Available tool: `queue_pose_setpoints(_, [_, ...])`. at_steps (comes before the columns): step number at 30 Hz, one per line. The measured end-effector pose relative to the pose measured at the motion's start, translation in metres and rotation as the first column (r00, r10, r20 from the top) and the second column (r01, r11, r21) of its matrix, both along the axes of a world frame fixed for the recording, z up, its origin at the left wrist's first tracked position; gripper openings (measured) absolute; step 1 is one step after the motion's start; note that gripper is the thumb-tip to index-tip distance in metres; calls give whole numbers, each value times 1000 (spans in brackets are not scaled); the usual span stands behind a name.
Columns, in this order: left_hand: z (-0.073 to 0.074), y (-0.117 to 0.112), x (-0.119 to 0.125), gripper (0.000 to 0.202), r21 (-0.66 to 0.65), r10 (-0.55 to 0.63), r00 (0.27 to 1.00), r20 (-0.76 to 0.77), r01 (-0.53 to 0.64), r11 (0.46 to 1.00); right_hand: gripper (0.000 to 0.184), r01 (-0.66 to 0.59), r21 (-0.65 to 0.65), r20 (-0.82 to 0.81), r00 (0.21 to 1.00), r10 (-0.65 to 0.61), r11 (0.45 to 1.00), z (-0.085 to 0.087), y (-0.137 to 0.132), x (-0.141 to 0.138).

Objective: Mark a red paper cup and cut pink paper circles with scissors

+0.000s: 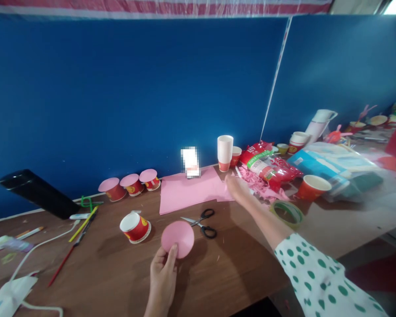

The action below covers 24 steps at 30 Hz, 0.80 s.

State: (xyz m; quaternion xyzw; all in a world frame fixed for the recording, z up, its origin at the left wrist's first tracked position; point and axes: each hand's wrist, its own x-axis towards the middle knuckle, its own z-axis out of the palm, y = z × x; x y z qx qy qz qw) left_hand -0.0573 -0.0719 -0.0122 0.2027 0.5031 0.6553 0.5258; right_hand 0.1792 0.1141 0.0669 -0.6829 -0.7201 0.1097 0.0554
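Note:
A pink paper circle (178, 237) is pinched between the thumb and fingers of my left hand (163, 273), low over the table. My right hand (236, 188) reaches out to the right end of the pink paper sheets (191, 191), beside a heap of pink paper scraps (255, 180). Its fingers are smeared and partly hidden, so what they touch is unclear. Black-handled scissors (201, 223) lie open just right of the circle. A red paper cup (137, 229) stands upside down to the left, its white base facing up.
Behind stand several red cups (112, 189) topped with pink circles. Stacked white cups (225, 152), a red plastic bag (267, 163), green tape (287, 213) and an orange cup (313, 187) are on the right. A black bottle (39, 193) and brushes (66, 262) lie left. A blue partition (135, 88) backs the table.

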Motion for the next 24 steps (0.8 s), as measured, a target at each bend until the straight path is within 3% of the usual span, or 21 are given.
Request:
queue_pose_setpoints(4, [1, 1, 1, 44, 15, -15, 1000, 9, 15, 1000, 29, 183, 137, 15, 982, -187, 974, 19, 24, 38])
queue_pose_setpoints(7, [1, 1, 0, 42, 8, -5, 1000, 17, 5, 1000, 30, 199, 202, -10, 979, -201, 959, 21, 26, 45])
queue_pose_setpoints(9, [-1, 1, 0, 41, 4, 0, 1000, 9, -1, 1000, 29, 129, 217, -38, 992, -124, 968, 14, 18, 36])
queue_pose_setpoints(13, [-3, 1, -1, 40, -6, 9, 1000, -24, -9, 1000, 25, -157, 226, -114, 976, 186, 961, -13, -14, 0])
queue_pose_setpoints(18, [2, 1, 0, 38, -6, 37, 999, 4, -37, 999, 21, -393, 286, -183, 873, 453, 874, -42, -59, -38])
queue_pose_setpoints(20, [8, 2, 1, 33, -3, 51, 999, 18, -51, 999, 19, -444, 313, -190, 836, 514, 839, -45, -70, -46])
queue_pose_setpoints(24, [23, 12, 2, 28, -14, 77, 996, 35, -77, 997, 20, -599, 357, -100, 739, 667, 717, -44, -84, -52])
